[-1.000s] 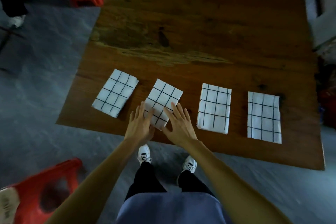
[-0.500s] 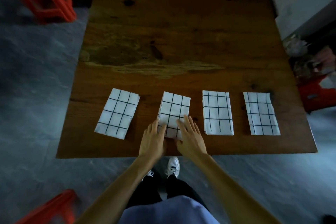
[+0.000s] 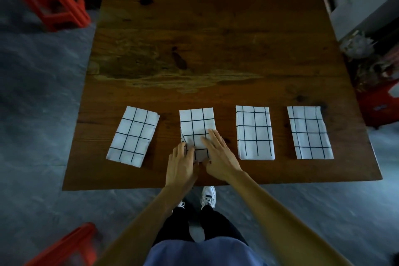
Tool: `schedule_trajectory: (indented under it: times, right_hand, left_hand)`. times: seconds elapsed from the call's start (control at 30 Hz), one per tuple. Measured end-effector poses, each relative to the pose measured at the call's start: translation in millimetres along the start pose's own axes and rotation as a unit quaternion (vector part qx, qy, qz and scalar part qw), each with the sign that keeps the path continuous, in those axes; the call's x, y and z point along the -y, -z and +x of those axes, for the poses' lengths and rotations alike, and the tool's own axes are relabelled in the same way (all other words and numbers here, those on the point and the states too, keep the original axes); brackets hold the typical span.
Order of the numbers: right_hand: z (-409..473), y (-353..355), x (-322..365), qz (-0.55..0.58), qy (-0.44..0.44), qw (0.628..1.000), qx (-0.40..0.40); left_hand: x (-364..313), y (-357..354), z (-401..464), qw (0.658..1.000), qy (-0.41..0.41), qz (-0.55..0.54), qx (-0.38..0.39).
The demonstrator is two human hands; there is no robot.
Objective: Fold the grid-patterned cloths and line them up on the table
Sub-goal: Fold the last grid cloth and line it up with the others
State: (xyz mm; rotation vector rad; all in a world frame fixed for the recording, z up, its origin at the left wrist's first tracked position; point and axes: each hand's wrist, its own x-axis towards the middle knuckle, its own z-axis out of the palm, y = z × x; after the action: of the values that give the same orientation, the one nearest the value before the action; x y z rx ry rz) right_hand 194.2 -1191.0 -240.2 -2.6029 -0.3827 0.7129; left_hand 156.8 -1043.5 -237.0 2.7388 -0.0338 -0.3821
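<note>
**Two hands flat on the second cloth**

While four folded grid cloths lie in a row near the front edge of the wooden table point(image 3: 216, 49), the second cloth point(image 3: 196, 127) from the left is touched by both hands. The left hand point(image 3: 180, 164) is laid on its near left corner, fingers straight and close together. The right hand point(image 3: 220, 155) is laid flat on its near right side, fingers straight and a little spread. Nothing is pinched. Both arms are stretched forward from below. The tilted left cloth point(image 3: 132, 136) and the two right cloths point(image 3: 254, 133) point(image 3: 309, 133) are not touched.
</note>
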Motion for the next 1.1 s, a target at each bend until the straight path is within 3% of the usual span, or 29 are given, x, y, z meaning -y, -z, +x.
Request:
schedule_trajectory:
  times: [0.4,0.53,0.7,0.83,1.0,1.1]
  right_hand:
    - [-4.0,-9.8,9.7,-0.091,0.004,0.995,-0.044]
    - [2.7,-12.9,50.7,-0.055,0.058,0.996,-0.031]
    - [27.3,-35.8,120.4,-0.039,0.080,0.996,0.004]
    - [43.1,-58.0,158.2,-0.036,0.078,0.996,0.035]
    - [50.8,-77.5,179.2,-0.061,0.065,0.996,-0.017]
    - [52.4,-81.6,185.9,-0.080,0.063,0.995,0.004]
  left_hand:
    - [20.3,18.2,-6.2,0.998,0.048,0.012,-0.025]
    - [64.9,39.5,-12.4,0.992,0.107,0.010,-0.069]
    - [124.3,61.1,-17.1,0.986,0.164,0.016,-0.041]
    - [150.9,69.6,-16.2,0.991,0.130,0.000,-0.015]
    - [171.1,72.1,-21.1,0.993,0.121,-0.005,-0.007]
    - [182.8,71.5,-24.9,0.990,0.137,-0.005,0.004]
